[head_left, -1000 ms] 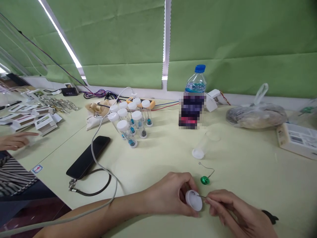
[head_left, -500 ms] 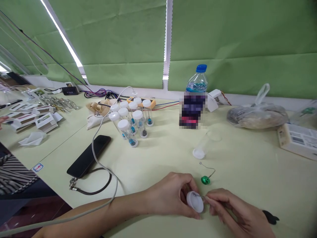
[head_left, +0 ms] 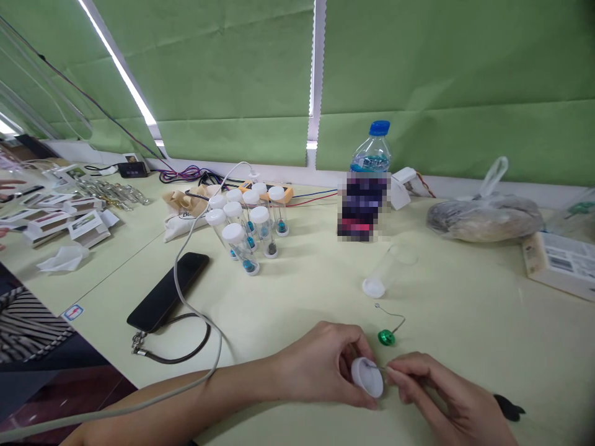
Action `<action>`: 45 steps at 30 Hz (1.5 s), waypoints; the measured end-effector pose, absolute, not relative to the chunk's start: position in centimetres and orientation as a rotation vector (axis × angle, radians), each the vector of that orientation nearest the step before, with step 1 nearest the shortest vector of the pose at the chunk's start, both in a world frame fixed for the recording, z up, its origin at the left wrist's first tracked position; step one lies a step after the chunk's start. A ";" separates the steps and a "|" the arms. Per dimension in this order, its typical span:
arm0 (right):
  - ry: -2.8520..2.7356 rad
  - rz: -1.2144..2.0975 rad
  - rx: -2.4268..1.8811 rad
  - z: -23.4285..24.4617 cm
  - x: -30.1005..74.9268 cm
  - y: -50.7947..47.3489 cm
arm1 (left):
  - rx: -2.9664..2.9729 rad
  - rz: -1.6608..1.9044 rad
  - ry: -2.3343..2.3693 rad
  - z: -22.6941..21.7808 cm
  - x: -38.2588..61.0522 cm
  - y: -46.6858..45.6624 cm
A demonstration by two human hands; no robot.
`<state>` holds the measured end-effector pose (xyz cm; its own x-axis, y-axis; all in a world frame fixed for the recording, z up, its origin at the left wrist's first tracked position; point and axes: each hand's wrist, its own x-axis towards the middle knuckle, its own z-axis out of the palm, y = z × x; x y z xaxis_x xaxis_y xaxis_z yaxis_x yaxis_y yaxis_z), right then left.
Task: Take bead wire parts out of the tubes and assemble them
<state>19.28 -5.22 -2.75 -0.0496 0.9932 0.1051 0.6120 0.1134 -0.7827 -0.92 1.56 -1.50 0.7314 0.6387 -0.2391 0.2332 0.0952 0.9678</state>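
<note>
Green fabric blinds (head_left: 223, 68) hang behind a pale yellow-green tabletop (head_left: 297, 291). On it, the left hand (head_left: 328, 365) is closed around a shallow, round white plastic cap (head_left: 369, 379), its hollow side tilted toward the right hand (head_left: 444, 390). That one, just beside it, pinches a thin metal rod (head_left: 379, 368) whose far end reaches into the cap; the two hands are apart. Just beyond the gap between them lies a shiny green dome-shaped piece with a bent wire (head_left: 386, 337). Farther out is a clear tube with a white end (head_left: 374, 287). A black rectangular phone (head_left: 160, 303) lies left of the left hand, with a cluster of white-capped clear tubes (head_left: 235, 233) beyond it.
</note>
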 end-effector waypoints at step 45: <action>-1.385 0.776 -1.394 -1.8 19.1 -5.5 | 2.213 0.631 0.948 -0.2 -0.8 2.8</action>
<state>19.15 -5.46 -1.76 0.1441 0.9703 0.1944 0.3415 0.1356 -0.9300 -0.79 2.80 -0.17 0.6245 0.7616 0.1733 0.4535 -0.5341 0.7135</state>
